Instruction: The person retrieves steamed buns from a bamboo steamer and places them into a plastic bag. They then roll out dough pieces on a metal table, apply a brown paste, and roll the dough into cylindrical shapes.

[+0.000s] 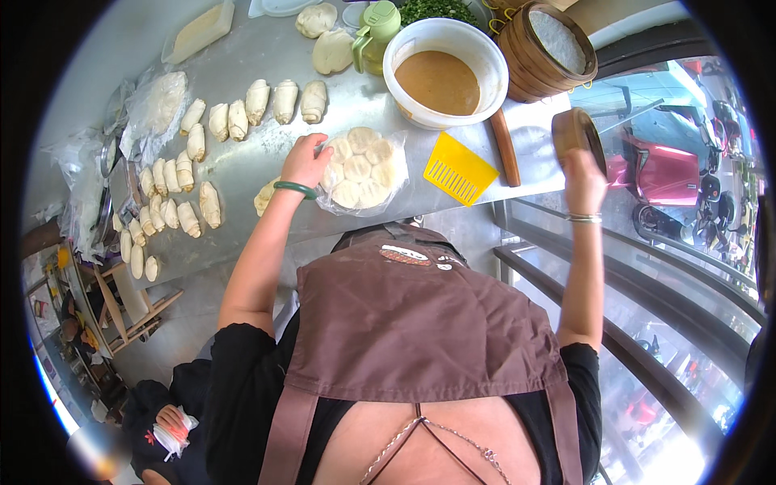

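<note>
My right hand [585,176], raised past the table's right end, is closed on a round wooden object [573,136], perhaps a small steamer lid or tray; it is blurred. My left hand [306,160], a green bangle on its wrist, hovers or rests at the left edge of several flat dough rounds [357,167] lying close together on clear plastic film. Its fingers are bent and apart, with nothing seen in them. Partly behind my left forearm is another dough piece [265,197]. To the right of the rounds lies a yellow slotted plastic scraper [461,170].
Rolled dough pieces [257,102] stand in rows on the steel table [242,163]. Along the back are a white tub of brown paste [445,73], a green-lidded oil jug [376,36] and stacked bamboo steamers [539,54]. A wooden rod [505,148] lies beside the tub. Another person [173,418] is at lower left.
</note>
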The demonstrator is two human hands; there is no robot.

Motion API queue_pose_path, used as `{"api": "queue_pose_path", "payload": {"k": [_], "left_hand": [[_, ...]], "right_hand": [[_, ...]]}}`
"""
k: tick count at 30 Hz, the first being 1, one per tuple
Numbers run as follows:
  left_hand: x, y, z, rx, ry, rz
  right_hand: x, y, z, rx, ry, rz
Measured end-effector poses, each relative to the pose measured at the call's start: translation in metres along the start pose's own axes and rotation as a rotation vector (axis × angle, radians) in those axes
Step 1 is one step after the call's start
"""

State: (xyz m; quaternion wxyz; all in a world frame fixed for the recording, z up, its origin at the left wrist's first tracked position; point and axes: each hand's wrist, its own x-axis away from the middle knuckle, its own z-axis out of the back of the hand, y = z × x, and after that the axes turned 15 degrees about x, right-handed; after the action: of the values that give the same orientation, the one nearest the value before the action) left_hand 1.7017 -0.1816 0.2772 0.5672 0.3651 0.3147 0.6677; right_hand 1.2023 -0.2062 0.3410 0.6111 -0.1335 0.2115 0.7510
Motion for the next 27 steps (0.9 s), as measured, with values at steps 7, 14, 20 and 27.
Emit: {"api": "queue_pose_path", "payload": {"k": [7,14,20,27], "left_hand": [[-0.038,0.004,-0.014,-0.038,-0.208,-0.188],[-0.062,0.026,-0.041,-0.068,-0.467,-0.294],[-0.030,0.038,-0.030,-0.154,-0.263,-0.789],[0.065,0.072,0.000,0.193,-0.361,-0.648]], "right_hand": [[0.070,-0.045,-0.053,-0.045,-0.214,-0.047],[0.024,-0.186,-0.025,-0.707,-0.574,-0.159],[-0.012,-0.260,-0.029,-0.686,-0.526,-0.095],[0.004,-0.262,0.010,-0.904,-0.113,0.511]]}}
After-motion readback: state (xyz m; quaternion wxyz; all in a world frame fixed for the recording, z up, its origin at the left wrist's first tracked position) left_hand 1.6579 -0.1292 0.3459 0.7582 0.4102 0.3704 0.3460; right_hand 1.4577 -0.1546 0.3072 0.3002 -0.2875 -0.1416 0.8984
